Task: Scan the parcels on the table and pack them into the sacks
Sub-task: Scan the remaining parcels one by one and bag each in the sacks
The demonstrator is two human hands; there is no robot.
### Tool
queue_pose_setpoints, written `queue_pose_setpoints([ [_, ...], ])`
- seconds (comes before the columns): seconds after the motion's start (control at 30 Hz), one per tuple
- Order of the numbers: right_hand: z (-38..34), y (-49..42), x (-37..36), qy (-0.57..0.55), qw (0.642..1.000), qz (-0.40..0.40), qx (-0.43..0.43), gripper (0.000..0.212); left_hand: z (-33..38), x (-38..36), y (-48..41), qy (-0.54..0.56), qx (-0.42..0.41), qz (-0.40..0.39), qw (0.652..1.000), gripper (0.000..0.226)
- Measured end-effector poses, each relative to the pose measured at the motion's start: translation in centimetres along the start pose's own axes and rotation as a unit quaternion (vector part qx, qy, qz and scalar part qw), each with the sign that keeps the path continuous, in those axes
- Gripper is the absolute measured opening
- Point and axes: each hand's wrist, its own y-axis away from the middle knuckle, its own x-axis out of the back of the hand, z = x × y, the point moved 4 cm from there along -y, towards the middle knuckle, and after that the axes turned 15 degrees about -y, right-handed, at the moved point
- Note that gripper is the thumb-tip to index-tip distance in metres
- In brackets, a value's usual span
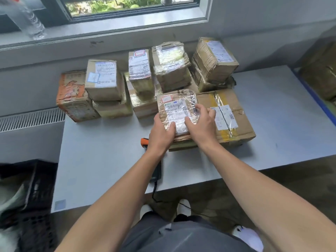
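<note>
A small taped cardboard parcel (177, 110) with a white barcode label lies on top of a large flat brown box (231, 122). My left hand (161, 132) grips its near left corner and my right hand (201, 124) grips its near right side, thumbs on the label. Several other taped parcels (140, 77) are stacked in a row at the back of the white table (101, 160). A black handheld scanner with an orange tip (156, 171) lies on the table under my left forearm, mostly hidden; its cable drops over the front edge.
A black perforated crate (36, 197) with a sack stands on the floor at the left. Another brown box (320, 70) sits off the table's right end. A window sill with a clear plastic bottle (31, 20) runs behind the parcels.
</note>
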Motion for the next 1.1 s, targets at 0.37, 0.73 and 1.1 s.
queue_pose_setpoints([
  [0.37,-7.6,2.9,-7.7,-0.076,0.991,-0.078,0.082,0.048,-5.6,10.5,2.0,-0.038,0.053,0.142,0.988,0.050],
  [0.73,-9.6,8.6,-19.6,-0.072,0.984,-0.142,0.074,0.040,-17.3,17.4,2.5,-0.037,0.099,0.131,0.986,0.045],
  [1.1,-6.8,11.0,-25.2,-0.018,0.993,-0.108,-0.038,0.033,-25.2,15.7,0.3,-0.058,0.078,-0.005,0.995,0.062],
])
